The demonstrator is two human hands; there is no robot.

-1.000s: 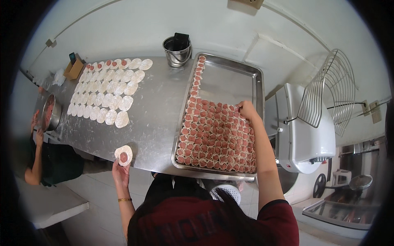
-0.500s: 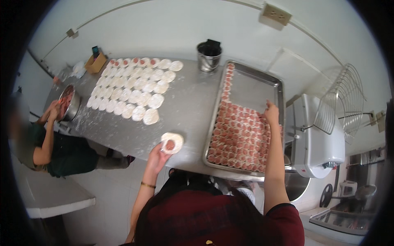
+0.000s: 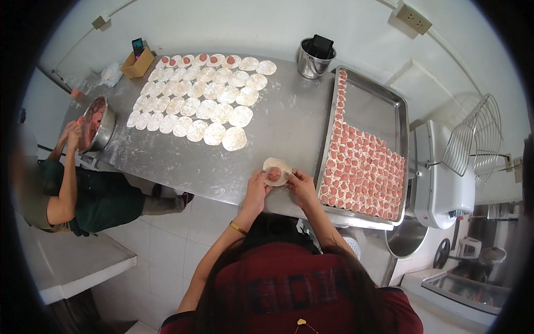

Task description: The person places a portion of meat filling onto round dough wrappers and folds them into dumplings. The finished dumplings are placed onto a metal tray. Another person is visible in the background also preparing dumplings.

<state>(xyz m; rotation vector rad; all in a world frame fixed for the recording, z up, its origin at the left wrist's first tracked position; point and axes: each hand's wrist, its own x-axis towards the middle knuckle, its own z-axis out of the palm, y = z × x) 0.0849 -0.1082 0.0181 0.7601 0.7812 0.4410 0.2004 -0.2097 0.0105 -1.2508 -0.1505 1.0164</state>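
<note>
A round, pale dough wrapper point(image 3: 284, 166) with a ball of pink minced meat point(image 3: 273, 175) on it is held over the near edge of the steel table point(image 3: 183, 186). My left hand point(image 3: 256, 190) grips its left side, and my right hand point(image 3: 302, 187) pinches the right side. Beyond my left hand, rows of floury wrappers point(image 3: 197, 111) lie flat, several of the back row topped with meat. To the right of my hands, a deep metal tray point(image 3: 400, 114) holds close rows of open-topped dumplings point(image 3: 361, 172) filled with meat.
At left, a co-worker's hands point(image 3: 72, 135) work at a steel bowl of minced meat point(image 3: 97, 125). A metal bucket point(image 3: 314, 64) and a small cardboard box point(image 3: 139, 64) stand along the wall. Right of the tray is a white machine with a wire guard point(image 3: 442, 178).
My right hand has come from the tray to the wrapper, so both hands now hold it. The view has shifted, with the table and tray appearing elsewhere in the picture.
</note>
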